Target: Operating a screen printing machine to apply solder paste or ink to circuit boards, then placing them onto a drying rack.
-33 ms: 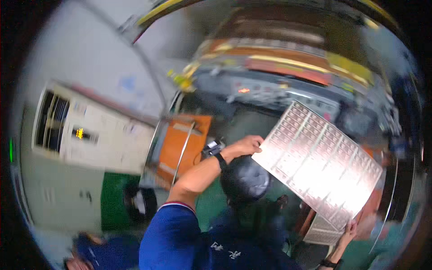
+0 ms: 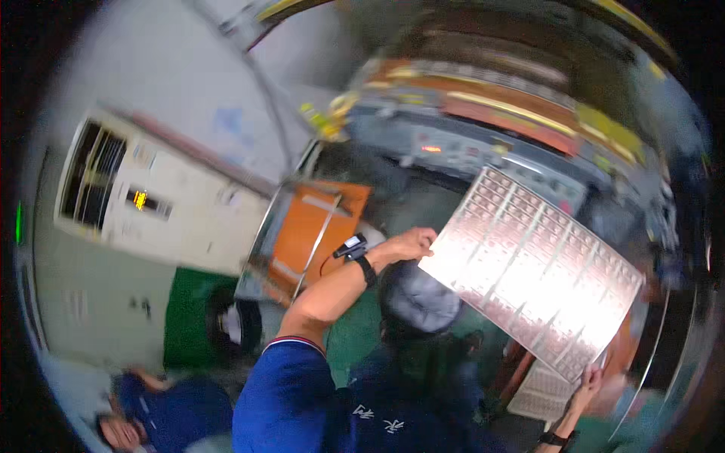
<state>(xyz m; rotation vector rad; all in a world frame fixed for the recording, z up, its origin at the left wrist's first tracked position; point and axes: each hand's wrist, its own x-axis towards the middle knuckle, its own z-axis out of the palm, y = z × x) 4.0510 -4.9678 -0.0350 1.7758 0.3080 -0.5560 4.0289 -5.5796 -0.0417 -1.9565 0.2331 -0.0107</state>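
Note:
A large, thin copper-coloured circuit panel (image 2: 532, 275) with rows of small repeating patterns is held up in front of me, tilted, with bright glare across its middle. My left hand (image 2: 414, 244) pinches its left corner. At the lower right corner, my right hand (image 2: 587, 386) grips the edge, its fingers partly hidden. Below that corner lie similar patterned panels (image 2: 540, 399), partly covered by the held one. Under my left forearm is a round black padded seat (image 2: 423, 298), like a stool's.
A machine with a control panel (image 2: 453, 151) and a red display spans the far side. Left of me stands an orange board (image 2: 310, 230) on a frame, beside a small black device (image 2: 351, 247). A cream cabinet (image 2: 174, 196) stands farther left; a person in blue (image 2: 181, 408) is at lower left.
The surroundings have shifted slightly right in the picture as my view turned. Both hands keep their hold on the panel, which stays nearly in place.

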